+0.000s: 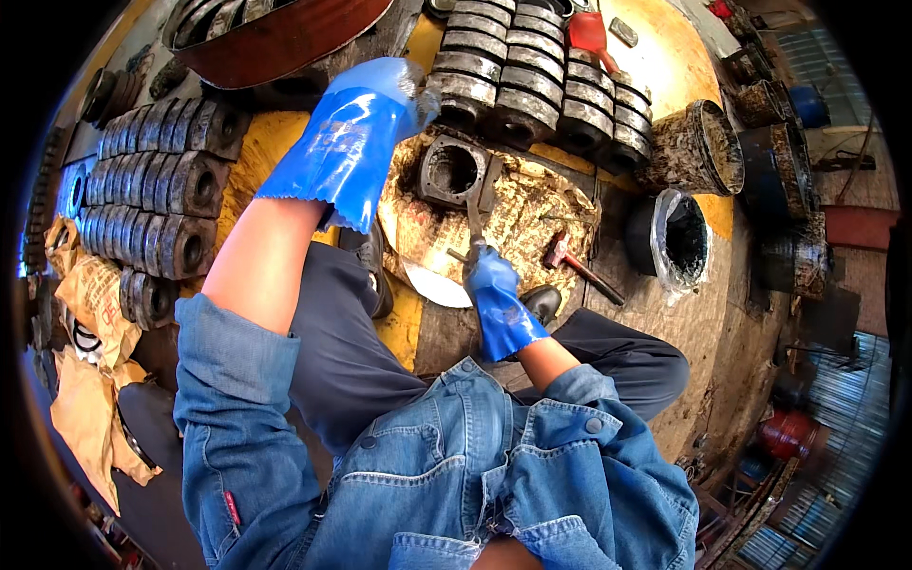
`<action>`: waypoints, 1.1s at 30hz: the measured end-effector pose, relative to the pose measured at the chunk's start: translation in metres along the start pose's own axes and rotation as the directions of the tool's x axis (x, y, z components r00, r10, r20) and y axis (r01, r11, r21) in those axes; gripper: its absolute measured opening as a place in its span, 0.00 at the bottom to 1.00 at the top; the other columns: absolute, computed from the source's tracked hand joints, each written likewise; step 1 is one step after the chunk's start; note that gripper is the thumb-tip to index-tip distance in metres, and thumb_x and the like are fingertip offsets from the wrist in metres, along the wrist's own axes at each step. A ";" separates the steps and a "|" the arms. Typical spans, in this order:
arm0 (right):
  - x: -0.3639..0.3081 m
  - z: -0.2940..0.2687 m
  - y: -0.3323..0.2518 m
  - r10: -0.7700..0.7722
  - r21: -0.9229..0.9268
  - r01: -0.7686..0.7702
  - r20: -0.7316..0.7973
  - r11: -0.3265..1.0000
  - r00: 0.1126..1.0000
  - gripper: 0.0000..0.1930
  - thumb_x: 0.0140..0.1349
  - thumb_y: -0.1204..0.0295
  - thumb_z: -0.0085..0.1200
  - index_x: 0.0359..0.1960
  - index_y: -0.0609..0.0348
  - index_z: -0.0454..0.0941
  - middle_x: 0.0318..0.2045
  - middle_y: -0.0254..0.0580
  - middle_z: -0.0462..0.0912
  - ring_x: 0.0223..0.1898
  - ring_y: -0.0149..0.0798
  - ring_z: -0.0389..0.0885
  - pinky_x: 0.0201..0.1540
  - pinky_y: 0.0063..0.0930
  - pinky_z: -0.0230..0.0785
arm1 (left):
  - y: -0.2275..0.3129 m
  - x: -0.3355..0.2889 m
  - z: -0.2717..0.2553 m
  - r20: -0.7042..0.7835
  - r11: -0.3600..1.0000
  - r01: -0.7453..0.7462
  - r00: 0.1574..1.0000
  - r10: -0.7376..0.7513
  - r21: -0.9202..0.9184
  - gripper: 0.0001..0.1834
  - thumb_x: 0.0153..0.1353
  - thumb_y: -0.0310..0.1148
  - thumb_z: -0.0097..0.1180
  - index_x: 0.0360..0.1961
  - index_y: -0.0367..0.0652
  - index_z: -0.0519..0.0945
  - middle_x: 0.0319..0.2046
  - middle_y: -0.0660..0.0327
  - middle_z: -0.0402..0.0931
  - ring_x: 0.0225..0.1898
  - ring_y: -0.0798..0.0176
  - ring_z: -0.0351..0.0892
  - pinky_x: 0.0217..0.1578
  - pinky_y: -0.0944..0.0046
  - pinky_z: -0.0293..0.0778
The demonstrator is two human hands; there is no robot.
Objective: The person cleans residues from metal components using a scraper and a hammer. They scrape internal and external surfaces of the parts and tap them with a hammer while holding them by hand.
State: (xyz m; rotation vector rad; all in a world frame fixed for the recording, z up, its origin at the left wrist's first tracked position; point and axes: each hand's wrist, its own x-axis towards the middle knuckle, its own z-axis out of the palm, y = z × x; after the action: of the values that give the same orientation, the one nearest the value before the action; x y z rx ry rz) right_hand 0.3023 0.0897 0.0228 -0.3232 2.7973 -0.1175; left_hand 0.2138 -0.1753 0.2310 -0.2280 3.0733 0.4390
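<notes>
My left hand [394, 90], in a long blue rubber glove with a grey, soiled finger end, reaches to the near left side of the stacked metal blocks [513, 81]. Its fingers are mostly turned away, so their grip is hidden. My right hand [492, 277], gloved in blue too, is closed round a flat metal scraper-like tool [476, 217]. The tool's wider end lies against the right side of a greasy square block [436, 186] with a round hole. That block rests on a stained, yellowish round work surface [541, 204] between my feet. A hammer [581, 267] lies at its right.
More holed blocks [157, 185] are stacked at the left, near crumpled brown paper [95, 399]. At the right stand a plastic-lined black bucket [644, 237] and a grimy bucket [679, 152]. A reddish-brown tub [285, 43] stands at the far left; a red scraper [587, 33] lies beyond the blocks.
</notes>
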 end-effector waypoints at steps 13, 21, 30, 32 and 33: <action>0.037 0.009 -0.012 0.060 0.031 -0.066 0.182 0.997 0.981 0.15 0.62 0.65 0.39 0.41 0.63 0.73 0.34 0.54 0.81 0.36 0.53 0.82 0.38 0.47 0.73 | 0.013 0.000 -0.005 0.051 0.999 0.021 0.998 -0.022 0.037 0.17 0.58 0.46 0.49 0.40 0.49 0.80 0.39 0.53 0.79 0.39 0.45 0.77 0.40 0.51 0.74; 0.099 -0.012 0.007 0.037 0.047 -0.042 0.084 0.998 0.996 0.16 0.61 0.64 0.44 0.44 0.64 0.72 0.35 0.51 0.83 0.36 0.51 0.83 0.38 0.42 0.75 | 0.011 0.002 0.000 0.065 0.999 0.038 0.997 -0.039 0.004 0.16 0.58 0.46 0.49 0.40 0.49 0.81 0.38 0.53 0.79 0.39 0.45 0.77 0.40 0.52 0.74; 0.082 -0.007 0.011 -0.210 0.310 0.190 0.032 0.932 0.977 0.10 0.56 0.67 0.48 0.36 0.56 0.76 0.34 0.51 0.80 0.37 0.49 0.81 0.39 0.39 0.74 | 0.011 -0.009 -0.018 0.083 0.993 0.113 0.990 -0.111 -0.015 0.17 0.57 0.46 0.50 0.41 0.50 0.80 0.39 0.52 0.78 0.40 0.45 0.77 0.41 0.51 0.74; 0.113 -0.004 0.017 -0.197 0.243 0.216 -0.101 0.946 0.975 0.08 0.54 0.66 0.53 0.31 0.55 0.79 0.30 0.46 0.81 0.33 0.44 0.82 0.35 0.34 0.76 | 0.012 -0.003 -0.009 0.094 0.995 0.089 0.992 -0.085 -0.049 0.18 0.56 0.47 0.50 0.41 0.49 0.80 0.39 0.52 0.79 0.40 0.46 0.77 0.42 0.52 0.74; 0.130 -0.015 -0.005 0.009 -0.003 -0.009 0.006 1.000 1.000 0.13 0.53 0.65 0.54 0.39 0.55 0.77 0.34 0.43 0.83 0.36 0.41 0.84 0.37 0.32 0.77 | 0.007 -0.004 -0.005 0.100 0.997 0.072 0.993 -0.069 -0.022 0.18 0.56 0.47 0.51 0.42 0.50 0.80 0.39 0.52 0.78 0.41 0.46 0.77 0.42 0.52 0.74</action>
State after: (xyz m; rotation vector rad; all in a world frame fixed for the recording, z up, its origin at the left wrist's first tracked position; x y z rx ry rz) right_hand 0.1785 0.0552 -0.0021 -0.3108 2.7930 -0.1094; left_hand 0.2169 -0.1695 0.2380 -0.3047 2.9540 0.4716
